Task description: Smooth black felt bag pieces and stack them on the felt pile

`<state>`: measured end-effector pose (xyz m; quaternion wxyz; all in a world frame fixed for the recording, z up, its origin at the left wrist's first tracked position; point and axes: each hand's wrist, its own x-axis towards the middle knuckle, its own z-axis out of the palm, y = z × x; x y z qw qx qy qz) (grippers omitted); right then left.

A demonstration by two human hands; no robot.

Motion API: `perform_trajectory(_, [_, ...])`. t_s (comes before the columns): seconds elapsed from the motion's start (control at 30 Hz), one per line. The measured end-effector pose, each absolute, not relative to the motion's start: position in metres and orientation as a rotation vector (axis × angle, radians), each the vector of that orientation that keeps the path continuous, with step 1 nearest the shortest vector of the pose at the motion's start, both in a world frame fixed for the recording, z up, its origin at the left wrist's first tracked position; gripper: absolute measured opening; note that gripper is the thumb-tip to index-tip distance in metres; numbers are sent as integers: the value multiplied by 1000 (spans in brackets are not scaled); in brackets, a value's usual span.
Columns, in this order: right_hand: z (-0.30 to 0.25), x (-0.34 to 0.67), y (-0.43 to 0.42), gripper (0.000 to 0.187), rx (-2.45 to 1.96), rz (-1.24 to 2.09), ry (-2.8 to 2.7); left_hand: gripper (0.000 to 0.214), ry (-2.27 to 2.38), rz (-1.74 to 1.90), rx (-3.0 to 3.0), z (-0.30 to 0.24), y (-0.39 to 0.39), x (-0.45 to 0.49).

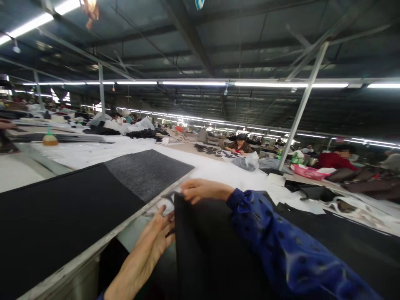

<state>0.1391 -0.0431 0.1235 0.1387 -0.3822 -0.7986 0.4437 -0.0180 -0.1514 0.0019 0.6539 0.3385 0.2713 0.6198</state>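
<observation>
A piece of black fabric [203,250] rises in front of me at the bottom centre. My right hand [204,189], in a blue patterned sleeve, is closed over the fabric's top edge. My left hand [156,239] lies against the fabric's left edge with its fingers together, gripping or pressing it. Both hands are just past the near edge of a long cutting table [93,246].
A black cloth [62,216] and a dark grey panel [146,171] lie on the table to the left. White sheets and paper scraps [300,200] cover it farther on. Other people sit working at the tables behind [239,146]. A slanted metal post [300,108] stands at right.
</observation>
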Motion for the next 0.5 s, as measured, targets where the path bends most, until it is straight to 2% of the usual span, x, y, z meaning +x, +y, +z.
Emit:
perform_trajectory(0.13, [125, 187, -65, 42, -1190, 977, -2448, 73, 804, 1382, 876, 1, -147, -32])
perform_trajectory(0.3, [128, 292, -84, 41, -1732, 458, -2428, 90, 1128, 1407, 1011, -4, -147, -44])
perform_trajectory(0.4, [108, 346, -89, 39, -2093, 418, -2356, 90, 1143, 1373, 943, -8, -148, -48])
perform_trajectory(0.5, [80, 378, -89, 43, -2244, 551, -2205, 86, 1170, 1434, 935, -8, -146, -50])
